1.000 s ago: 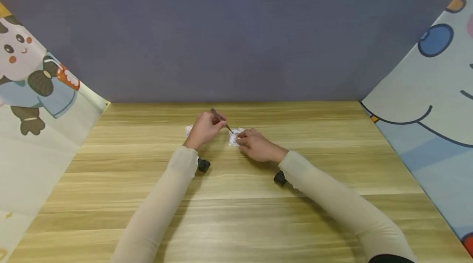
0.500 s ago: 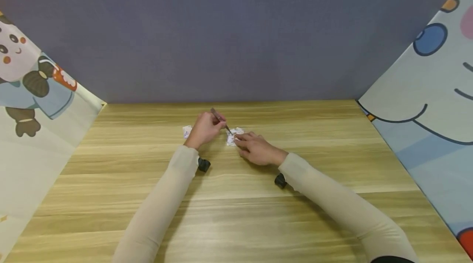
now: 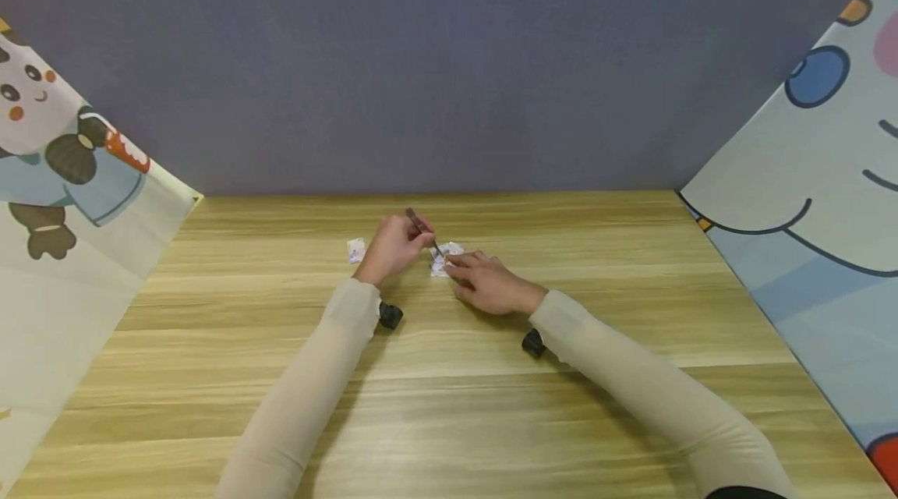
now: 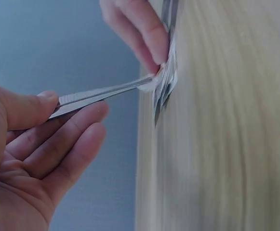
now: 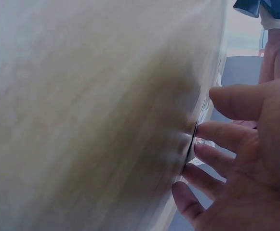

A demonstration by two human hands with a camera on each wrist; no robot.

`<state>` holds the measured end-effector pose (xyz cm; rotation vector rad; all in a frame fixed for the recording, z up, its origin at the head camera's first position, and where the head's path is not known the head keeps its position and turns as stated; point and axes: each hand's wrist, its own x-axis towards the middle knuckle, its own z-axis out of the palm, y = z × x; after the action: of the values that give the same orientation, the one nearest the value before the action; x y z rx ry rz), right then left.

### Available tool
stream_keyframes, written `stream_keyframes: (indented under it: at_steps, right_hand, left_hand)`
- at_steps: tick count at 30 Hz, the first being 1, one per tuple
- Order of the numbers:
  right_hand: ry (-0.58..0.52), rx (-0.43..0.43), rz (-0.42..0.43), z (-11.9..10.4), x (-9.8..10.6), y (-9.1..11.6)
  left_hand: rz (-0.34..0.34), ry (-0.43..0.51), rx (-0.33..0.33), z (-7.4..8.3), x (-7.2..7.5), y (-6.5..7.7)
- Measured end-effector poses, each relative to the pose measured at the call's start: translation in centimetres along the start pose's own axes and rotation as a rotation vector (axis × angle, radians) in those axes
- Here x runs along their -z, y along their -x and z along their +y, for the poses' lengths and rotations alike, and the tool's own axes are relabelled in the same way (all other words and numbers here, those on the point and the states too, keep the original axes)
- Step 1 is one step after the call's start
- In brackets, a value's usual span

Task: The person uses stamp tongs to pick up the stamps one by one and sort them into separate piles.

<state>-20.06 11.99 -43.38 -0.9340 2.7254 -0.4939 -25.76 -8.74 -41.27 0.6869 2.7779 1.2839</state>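
My left hand (image 3: 394,248) pinches a pair of metal tweezers (image 4: 96,97) between thumb and fingers. The tweezers slant down to the right, their tips at a small crinkled, clear-looking piece with a white printed pattern (image 3: 440,263) lying on the table. My right hand (image 3: 491,286) rests its fingertips on the right side of this piece, hiding part of it. In the right wrist view, the right fingers (image 5: 212,132) are slightly bent and spread, and the thumb stands apart from them. A spot of orange shows near the tweezer tips.
A second small white printed piece (image 3: 356,250) lies left of the left hand on the wood-grain table (image 3: 449,421). A grey-blue partition (image 3: 449,70) rises behind the table's far edge. Cartoon-printed panels (image 3: 828,195) flank both sides. Black wrist devices (image 3: 390,316) sit under the sleeves.
The left hand with the tweezers has shifted slightly right, uncovering the second white piece. The right fingers have drawn back a little, showing more of the printed piece.
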Motion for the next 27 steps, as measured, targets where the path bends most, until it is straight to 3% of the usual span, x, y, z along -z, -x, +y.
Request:
stream_keyframes:
  at_steps: [8, 20, 27]
  right_hand:
    - [-0.055, -0.010, 0.019, 0.3, 0.4, 0.6]
    - [-0.127, -0.057, 0.178, 0.5, 3.3, 3.4]
    - [-0.102, -0.067, 0.236, 1.3, 4.5, 5.1]
  left_hand:
    - [0.021, -0.002, -0.042, 0.9, -0.2, 0.3]
    - [0.128, 0.066, -0.168, 2.5, 0.1, -0.1]
    - [0.142, 0.101, -0.215, 4.0, -1.0, -0.9]
